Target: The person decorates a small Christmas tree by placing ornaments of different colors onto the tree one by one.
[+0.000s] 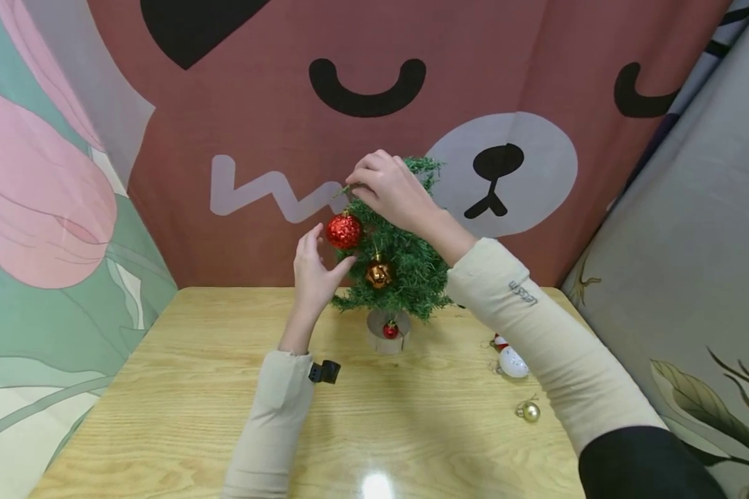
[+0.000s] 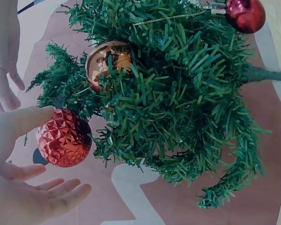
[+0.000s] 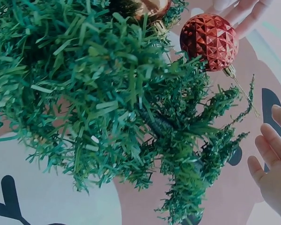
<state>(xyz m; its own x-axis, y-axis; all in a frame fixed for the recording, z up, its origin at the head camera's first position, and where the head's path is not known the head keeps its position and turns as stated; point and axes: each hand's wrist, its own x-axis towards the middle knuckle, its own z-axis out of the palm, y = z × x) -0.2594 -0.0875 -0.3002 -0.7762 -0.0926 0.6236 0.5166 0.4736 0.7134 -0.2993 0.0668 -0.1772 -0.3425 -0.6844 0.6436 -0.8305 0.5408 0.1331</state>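
A small green artificial Christmas tree stands in a pale round base, hung with ornaments. A faceted red ball ornament hangs from a branch on its left side, its gold string showing in the right wrist view. My left hand is around this ball with spread fingers; in the left wrist view the thumb overlaps its edge. Above the ball, my right hand is by the branch tip. In the right wrist view its fingers are loosely bent, with a gap to the branch.
A shiny copper-coloured ball and a small red ball hang lower on the tree. On the wooden table, to the right, lie a white ornament and a small gold ball. A printed curtain hangs behind.
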